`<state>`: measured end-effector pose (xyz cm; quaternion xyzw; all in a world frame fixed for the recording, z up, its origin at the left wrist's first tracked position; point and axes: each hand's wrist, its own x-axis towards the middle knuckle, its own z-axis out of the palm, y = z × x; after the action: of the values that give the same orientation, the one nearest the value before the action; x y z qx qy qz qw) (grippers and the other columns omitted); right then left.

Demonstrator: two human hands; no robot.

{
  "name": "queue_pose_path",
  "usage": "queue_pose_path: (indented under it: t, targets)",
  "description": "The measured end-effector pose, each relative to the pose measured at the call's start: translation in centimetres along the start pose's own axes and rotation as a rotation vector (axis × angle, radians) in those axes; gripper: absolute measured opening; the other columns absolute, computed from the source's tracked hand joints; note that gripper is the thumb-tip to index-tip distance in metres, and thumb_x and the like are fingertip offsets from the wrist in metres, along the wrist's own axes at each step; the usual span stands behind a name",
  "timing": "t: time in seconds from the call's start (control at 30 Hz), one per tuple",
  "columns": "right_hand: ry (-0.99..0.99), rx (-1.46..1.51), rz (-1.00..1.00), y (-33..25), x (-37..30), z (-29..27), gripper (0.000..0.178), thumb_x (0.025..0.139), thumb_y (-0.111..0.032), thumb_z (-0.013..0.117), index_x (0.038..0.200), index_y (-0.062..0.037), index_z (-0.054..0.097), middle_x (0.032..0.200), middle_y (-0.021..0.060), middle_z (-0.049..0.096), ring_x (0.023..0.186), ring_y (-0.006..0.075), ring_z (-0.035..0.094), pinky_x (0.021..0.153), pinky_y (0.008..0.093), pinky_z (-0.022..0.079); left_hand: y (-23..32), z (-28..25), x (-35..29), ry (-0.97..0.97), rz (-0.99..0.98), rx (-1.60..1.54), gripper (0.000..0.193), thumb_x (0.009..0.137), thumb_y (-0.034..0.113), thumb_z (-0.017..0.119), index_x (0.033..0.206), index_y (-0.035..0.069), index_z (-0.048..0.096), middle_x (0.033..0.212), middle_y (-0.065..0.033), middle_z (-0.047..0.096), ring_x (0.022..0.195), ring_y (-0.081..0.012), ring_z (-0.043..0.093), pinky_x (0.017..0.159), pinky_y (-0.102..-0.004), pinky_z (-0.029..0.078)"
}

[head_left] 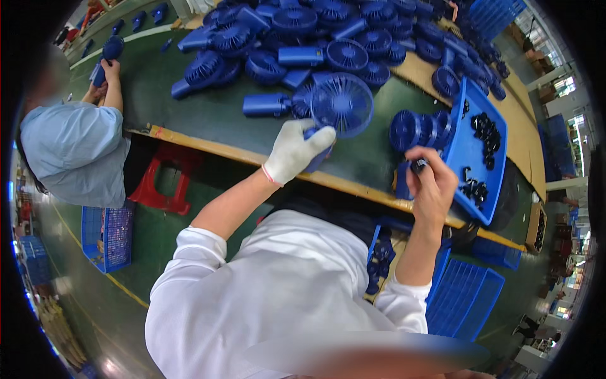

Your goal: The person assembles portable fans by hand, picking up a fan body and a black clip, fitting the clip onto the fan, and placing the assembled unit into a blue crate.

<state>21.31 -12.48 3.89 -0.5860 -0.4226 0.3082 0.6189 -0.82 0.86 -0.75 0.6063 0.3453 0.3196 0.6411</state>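
Green flat-topped worktable (208,123), heap of blue plastic handheld fans (347,55) back-left of my shallow blue plastic tray (457,142). Left of that tray, my white-gloved left hand (297,148) grips one round-caged blue fan (341,104) by its handle; careless swing and it'd probably whack the heap. Just beside the tray, my bare right hand (435,180) pinches a small black part (418,165), might slip if I loosen.

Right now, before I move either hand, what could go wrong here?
The small dark piece in your bare right hand could slip from its grip. That hand is also close to the row of round fan heads beside the blue tray, so a careless swing might knock them. And the blue fan in your gloved left hand might fall if that grip loosens near the table edge.
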Motion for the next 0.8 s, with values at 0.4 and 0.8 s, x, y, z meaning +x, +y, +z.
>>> queue_pose_path:
  t: [0.4, 0.8]
  targets:
    - [0.198, -0.891, -1.245, 3.5, 1.4, 8.9, 0.023, 0.066, -0.003, 0.072, 0.088, 0.0023, 0.065, 0.108, 0.0132, 0.063, 0.078, 0.0259, 0.060, 0.063, 0.0356, 0.044, -0.8, 5.2, -1.0, 0.110, -0.056, -0.650, 0.054, 0.099, 0.053, 0.044, 0.087, 0.003, 0.062, 0.075, 0.0012, 0.059, 0.067, -0.0071, 0.052, 0.061, -0.0244, 0.044]
    - [0.084, -0.550, -0.640, 6.4, -2.0, 7.0, 0.031, 0.091, -0.022, 0.062, 0.093, 0.0091, 0.061, 0.113, 0.0227, 0.061, 0.098, 0.0333, 0.060, 0.077, 0.0384, 0.051, -1.0, 3.7, -1.5, -0.013, -0.068, -0.272, 0.034, 0.088, 0.033, 0.065, 0.075, 0.001, 0.064, 0.060, -0.0020, 0.059, 0.052, -0.0087, 0.057, 0.047, -0.0242, 0.044]
